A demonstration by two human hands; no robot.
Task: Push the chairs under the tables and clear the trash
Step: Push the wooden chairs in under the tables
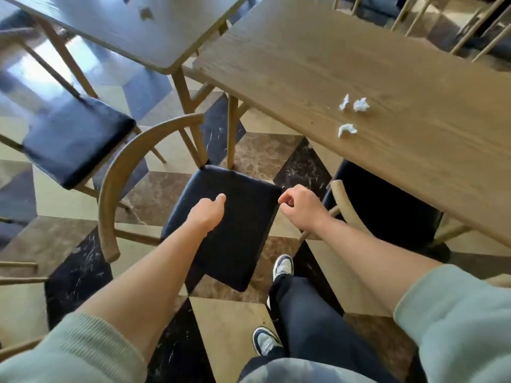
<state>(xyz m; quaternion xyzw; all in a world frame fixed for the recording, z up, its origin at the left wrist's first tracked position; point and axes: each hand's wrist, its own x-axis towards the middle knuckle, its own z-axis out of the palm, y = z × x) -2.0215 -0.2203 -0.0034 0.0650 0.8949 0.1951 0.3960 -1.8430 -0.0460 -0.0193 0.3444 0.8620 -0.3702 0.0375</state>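
Observation:
A chair with a black padded seat (243, 217) and a curved wooden backrest (116, 172) stands out on the floor, in front of the near wooden table (359, 64). My left hand (206, 215) hovers over the seat with fingers curled and nothing in it. My right hand (302, 208) is curled at the seat's right corner; no grip on it shows. Three crumpled white tissues (360, 104) lie on the near table close to its front edge. A second table (116, 26) at the upper left carries more crumpled trash (146, 13).
Another black-seated chair (74, 139) stands pulled out at the left. A third chair (387, 205) sits tucked under the near table on the right. Chair backs (470, 31) line the table's far side. My feet (282, 266) stand on the patterned marble floor.

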